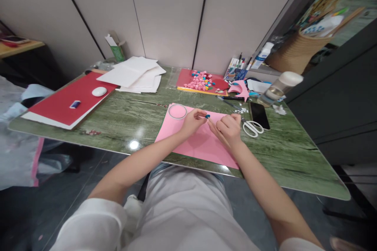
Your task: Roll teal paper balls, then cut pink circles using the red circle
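My left hand [194, 121] is closed in a pinch on a small dark-blue paper piece [207, 116], held above the pink paper [194, 147]. Its exact shape is too small to tell. Just to the right, my right hand [229, 129] is closed, fingers curled, close to the blue piece. A slim tan shape runs along its lower side; whether that is a finger or a stick I cannot tell. A pale round ring [177, 111] lies on the pink paper's upper left corner. White-handled scissors [252, 128] rest right of my right hand.
Behind are a pile of small pink, blue and yellow pieces [202, 81], a pink cut-out [240, 89] and pens [235, 66]. A phone [259, 115] and a bottle [278, 89] stand right. Red sheets [59, 104] and white papers [132, 71] lie left.
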Action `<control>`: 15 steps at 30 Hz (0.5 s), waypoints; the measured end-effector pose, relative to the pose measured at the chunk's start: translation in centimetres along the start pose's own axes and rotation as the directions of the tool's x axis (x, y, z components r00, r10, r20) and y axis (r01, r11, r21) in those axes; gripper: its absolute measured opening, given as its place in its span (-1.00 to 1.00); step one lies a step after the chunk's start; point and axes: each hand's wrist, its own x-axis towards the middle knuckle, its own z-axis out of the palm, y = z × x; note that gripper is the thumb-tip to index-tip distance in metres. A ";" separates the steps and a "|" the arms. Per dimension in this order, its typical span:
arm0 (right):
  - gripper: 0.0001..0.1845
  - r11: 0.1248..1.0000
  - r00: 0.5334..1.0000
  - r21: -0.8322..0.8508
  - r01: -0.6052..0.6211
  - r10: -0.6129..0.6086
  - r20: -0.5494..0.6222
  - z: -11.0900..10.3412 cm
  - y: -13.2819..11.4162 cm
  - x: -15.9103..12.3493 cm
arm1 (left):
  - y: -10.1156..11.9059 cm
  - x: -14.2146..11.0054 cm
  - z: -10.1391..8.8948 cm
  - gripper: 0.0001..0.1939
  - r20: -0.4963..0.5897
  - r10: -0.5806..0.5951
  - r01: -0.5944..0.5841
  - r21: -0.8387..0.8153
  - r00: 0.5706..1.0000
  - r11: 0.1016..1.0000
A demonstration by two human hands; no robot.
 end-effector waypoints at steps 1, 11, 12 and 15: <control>-0.67 1.000 1.000 -0.002 -0.008 0.008 0.001 0.0 0.1 0.0 | 0.0 0.0 0.0 -0.79 0.001 0.002 -0.002 0.001 1.000 1.000; -0.93 0.987 1.000 0.158 -0.022 0.018 0.026 -0.4 0.0 0.5 | 1.0 0.2 -0.4 -0.75 -0.020 -0.104 0.102 -0.110 0.994 0.989; -0.90 0.983 0.999 0.182 -0.014 0.007 0.037 -0.4 0.0 0.5 | 1.2 0.2 -0.4 -0.75 -0.028 -0.112 0.108 -0.111 0.993 0.988; -0.83 0.971 0.997 0.240 0.008 -0.025 0.069 -0.3 0.0 0.4 | 1.6 0.2 -0.4 -0.76 -0.049 -0.118 0.112 -0.101 0.992 0.989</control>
